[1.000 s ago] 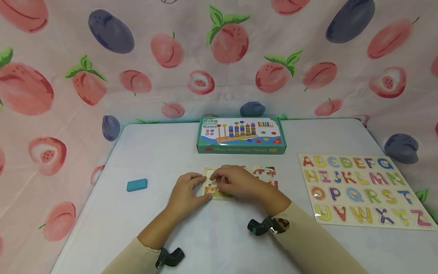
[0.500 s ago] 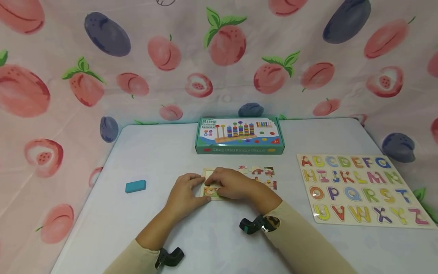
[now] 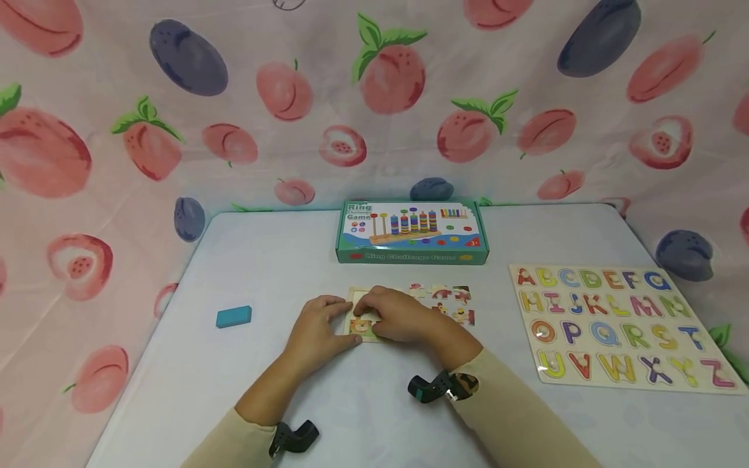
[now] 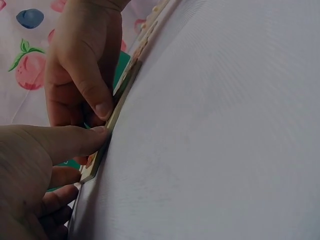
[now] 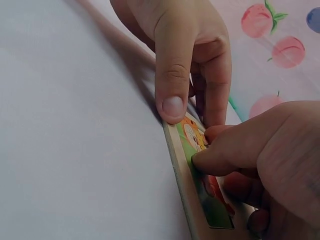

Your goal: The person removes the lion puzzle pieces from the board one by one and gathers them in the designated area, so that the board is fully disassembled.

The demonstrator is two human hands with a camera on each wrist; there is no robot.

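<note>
A small wooden jigsaw board (image 5: 183,175) with a pale frame lies on the table under both hands. Its front strip shows an orange animal's face (image 3: 359,327) on green. My left hand (image 3: 316,331) holds the board's left end, thumb on the near edge and fingers at the side. The right hand (image 3: 400,315) reaches over the board with fingers bent down, pinching a puzzle piece (image 5: 201,137) at its surface between thumb and forefinger. That hand hides much of the board in the head view. Several loose puzzle pieces (image 3: 461,294) lie just right of it.
Behind the board stands a green ring game box (image 3: 412,233). A wooden alphabet board (image 3: 620,325) lies at the right. A blue block (image 3: 234,316) is on the left of the white table (image 3: 281,253). A fruit-print cloth (image 3: 386,143) hangs behind.
The right hand has shifted slightly left and towards me over the board, uncovering more loose pieces; in the last half second it barely moves. The left hand stays on the board.
</note>
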